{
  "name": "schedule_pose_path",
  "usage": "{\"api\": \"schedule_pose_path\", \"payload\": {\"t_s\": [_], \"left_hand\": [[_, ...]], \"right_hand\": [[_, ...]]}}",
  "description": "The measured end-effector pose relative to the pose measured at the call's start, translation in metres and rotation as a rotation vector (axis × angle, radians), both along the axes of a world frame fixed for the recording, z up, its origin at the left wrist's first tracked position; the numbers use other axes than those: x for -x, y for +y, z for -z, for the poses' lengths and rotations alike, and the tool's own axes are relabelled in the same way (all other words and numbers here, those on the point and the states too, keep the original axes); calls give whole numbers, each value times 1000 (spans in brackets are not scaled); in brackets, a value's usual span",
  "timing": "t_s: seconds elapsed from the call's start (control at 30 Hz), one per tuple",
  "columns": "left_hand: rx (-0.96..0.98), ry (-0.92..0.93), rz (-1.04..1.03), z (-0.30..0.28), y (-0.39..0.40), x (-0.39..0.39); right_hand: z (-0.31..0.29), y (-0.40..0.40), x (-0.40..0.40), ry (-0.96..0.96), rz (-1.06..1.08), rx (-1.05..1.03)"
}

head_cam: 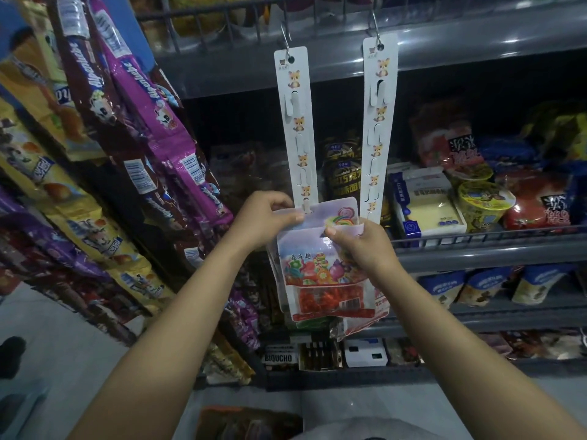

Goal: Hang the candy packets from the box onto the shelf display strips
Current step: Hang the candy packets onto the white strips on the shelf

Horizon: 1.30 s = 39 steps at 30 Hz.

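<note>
Two white display strips with small animal prints hang from hooks on the upper shelf rail: the left strip (298, 128) and the right strip (378, 122). A candy packet (333, 214) with a pale purple header sits at the left strip's lowest visible tab. My left hand (266, 217) pinches its top left corner. My right hand (362, 246) grips the header of a lower candy packet (324, 281), which shows colourful candies and a red window. More packets hang behind it. The box (247, 423) lies on the floor below.
Long chains of purple, brown and yellow sweet bags (136, 128) hang close on the left. Grey wire shelves (492, 239) to the right hold cups, tins and snack bags. White floor tiles (63, 344) show at the lower left.
</note>
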<state>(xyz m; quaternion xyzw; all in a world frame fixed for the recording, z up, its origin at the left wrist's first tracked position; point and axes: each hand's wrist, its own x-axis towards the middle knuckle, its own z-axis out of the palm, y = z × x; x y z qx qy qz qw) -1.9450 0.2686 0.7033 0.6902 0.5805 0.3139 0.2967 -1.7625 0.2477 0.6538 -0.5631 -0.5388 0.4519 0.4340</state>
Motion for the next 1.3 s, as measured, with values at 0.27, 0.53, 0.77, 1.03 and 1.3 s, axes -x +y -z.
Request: {"api": "schedule_pose_path", "payload": {"t_s": [0.27, 0.53, 0.77, 1.03, 1.3], "left_hand": [[-46, -87, -101, 6, 0, -3], [-153, -157, -180, 18, -10, -4], [-390, -111, -281, 33, -43, -21], [-355, -233, -123, 42, -78, -62], [-165, -321, 14, 29, -99, -113]], "right_hand": [[11, -13, -14, -60, 64, -64], [6, -36, -40, 18, 152, -36], [-21, -51, -56, 272, 162, 32], [-48, -54, -67, 508, 88, 17], [-50, -63, -67, 713, -126, 156]]}}
